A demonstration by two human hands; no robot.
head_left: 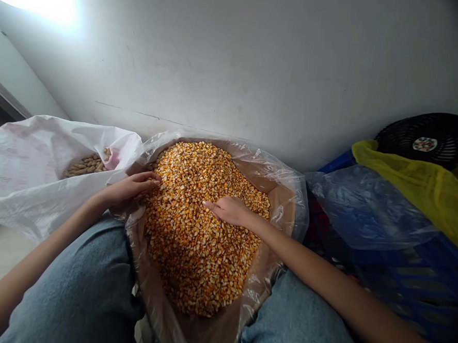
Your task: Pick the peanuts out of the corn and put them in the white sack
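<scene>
A heap of yellow-orange corn kernels (pixel 204 258) fills a cardboard box (pixel 283 200) lined with a clear plastic bag (pixel 301 196), standing between my knees. My left hand (pixel 133 187) rests at the heap's left edge, fingers stretched out with the tips touching kernels. Over the middle of the heap is my right hand (pixel 231 211), back upward and thumb pointing left. Its other fingers look curled under the palm, mostly hidden, so what they hold, if anything, does not show.
Left of the box, a white woven sack (pixel 24 154) lies open with peanuts in their shells (pixel 84 165) inside. To the right are a blue plastic crate (pixel 419 286), clear plastic sheeting (pixel 374 206), a yellow mesh bag (pixel 418 178) and a black round fan-like grille (pixel 444 135). A white wall (pixel 259 64) stands behind.
</scene>
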